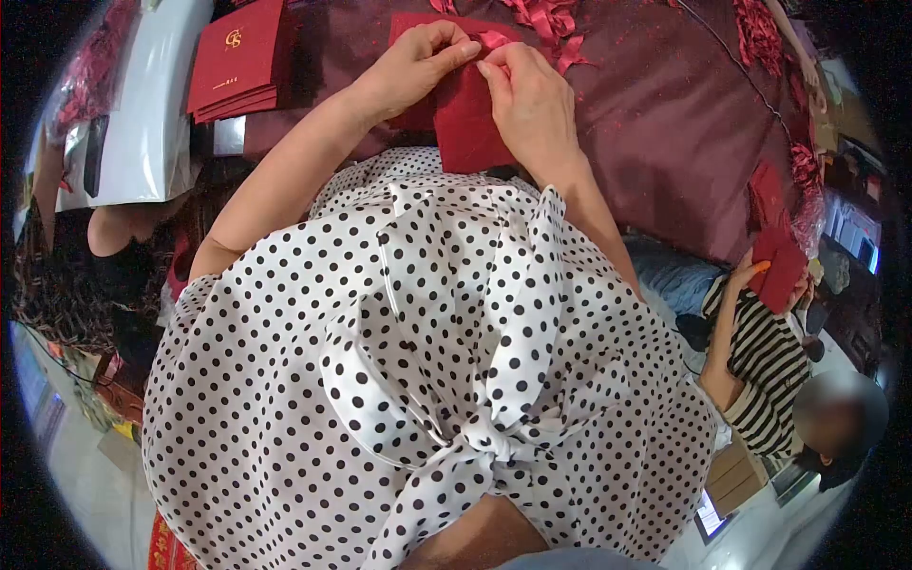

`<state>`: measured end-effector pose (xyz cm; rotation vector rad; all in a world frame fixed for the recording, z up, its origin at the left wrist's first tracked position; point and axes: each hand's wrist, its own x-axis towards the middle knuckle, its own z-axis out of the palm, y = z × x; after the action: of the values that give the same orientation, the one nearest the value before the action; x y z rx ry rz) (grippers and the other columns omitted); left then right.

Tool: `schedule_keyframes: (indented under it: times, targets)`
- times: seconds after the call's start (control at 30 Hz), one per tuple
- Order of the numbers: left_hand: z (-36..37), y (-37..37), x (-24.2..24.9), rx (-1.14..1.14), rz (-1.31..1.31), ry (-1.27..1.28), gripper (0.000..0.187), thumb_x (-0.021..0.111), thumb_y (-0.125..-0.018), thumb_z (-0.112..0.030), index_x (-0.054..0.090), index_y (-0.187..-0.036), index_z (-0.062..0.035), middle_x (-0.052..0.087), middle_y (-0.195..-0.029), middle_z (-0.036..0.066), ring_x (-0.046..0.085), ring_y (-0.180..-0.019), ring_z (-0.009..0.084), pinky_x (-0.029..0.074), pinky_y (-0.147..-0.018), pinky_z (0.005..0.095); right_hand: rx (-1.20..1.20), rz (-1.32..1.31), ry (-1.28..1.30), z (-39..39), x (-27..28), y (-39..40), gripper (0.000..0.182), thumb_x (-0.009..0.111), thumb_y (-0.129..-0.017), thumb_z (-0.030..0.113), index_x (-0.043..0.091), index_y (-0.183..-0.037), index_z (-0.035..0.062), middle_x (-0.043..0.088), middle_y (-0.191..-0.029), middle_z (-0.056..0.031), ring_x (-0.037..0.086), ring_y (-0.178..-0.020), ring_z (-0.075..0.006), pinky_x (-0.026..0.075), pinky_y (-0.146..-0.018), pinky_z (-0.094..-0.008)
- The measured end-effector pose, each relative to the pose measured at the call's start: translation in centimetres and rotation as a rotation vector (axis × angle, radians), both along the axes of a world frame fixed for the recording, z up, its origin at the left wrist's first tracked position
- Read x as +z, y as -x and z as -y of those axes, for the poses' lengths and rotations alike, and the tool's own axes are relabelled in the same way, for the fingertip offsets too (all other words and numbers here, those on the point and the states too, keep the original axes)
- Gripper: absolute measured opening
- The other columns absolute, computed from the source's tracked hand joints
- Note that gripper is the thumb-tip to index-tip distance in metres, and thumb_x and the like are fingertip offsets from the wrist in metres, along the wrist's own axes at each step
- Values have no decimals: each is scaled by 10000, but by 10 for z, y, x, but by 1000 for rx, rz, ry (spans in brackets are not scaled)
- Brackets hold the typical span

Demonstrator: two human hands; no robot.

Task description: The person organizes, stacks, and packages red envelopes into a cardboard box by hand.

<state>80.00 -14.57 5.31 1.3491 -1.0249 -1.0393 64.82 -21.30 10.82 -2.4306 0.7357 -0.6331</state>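
Pointing lengthwise toward the dotted clothing (285, 332) is a red packet (465, 123).

Red cards (233, 66) and ribbons (546, 17) on seemingly cloth-covered table (665, 133)

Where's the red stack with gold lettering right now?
Head view, upper left: the red stack lies between the glossy white item and the person's left hand.

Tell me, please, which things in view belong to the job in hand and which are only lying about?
Job in hand:
flat dark-red piece at the left hand and right hand;
shiny pinkish-red ribbon;
probably the stack of dark-red cards with gold lettering

Apparently lying about:
glossy white package, upper left;
red strip with gold characters, lower left
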Motion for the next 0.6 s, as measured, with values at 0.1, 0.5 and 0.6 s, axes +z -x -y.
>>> schedule_keyframes:
  times: [0.1, 0.5, 0.6]
  targets:
    - [0, 2, 4, 34, 94, 53, 248, 564, -894, -245, 552, -816, -9, 478, -691, -46, 408, -660, 46, 360, -564, 223, -10, -26, 27, 1, 2, -1, 125, 575, -845, 160, 541, -863, 41, 582, -786, -134, 571, -725, -350, 456, -616, -425]
    - [-4, 5, 8, 118, 231, -72, 212, 596, -853, -211, 555, -806, -9, 537, -722, 66, 475, -706, 148, 392, -653, 297, 98, -96, 61, -7, 4, 1, 93, 534, -843, 90, 512, -874, 5, 574, -841, -177, 571, -761, -375, 461, -650, -451]
    - [-3, 11, 12, 251, 705, 248, 134, 601, -807, -144, 553, -814, -19, 544, -808, 140, 486, -814, 322, 362, -774, 391, 52, -39, -18, -2, -4, -7, 101, 547, -830, 108, 527, -849, 10, 590, -782, -179, 571, -731, -394, 465, -619, -457]
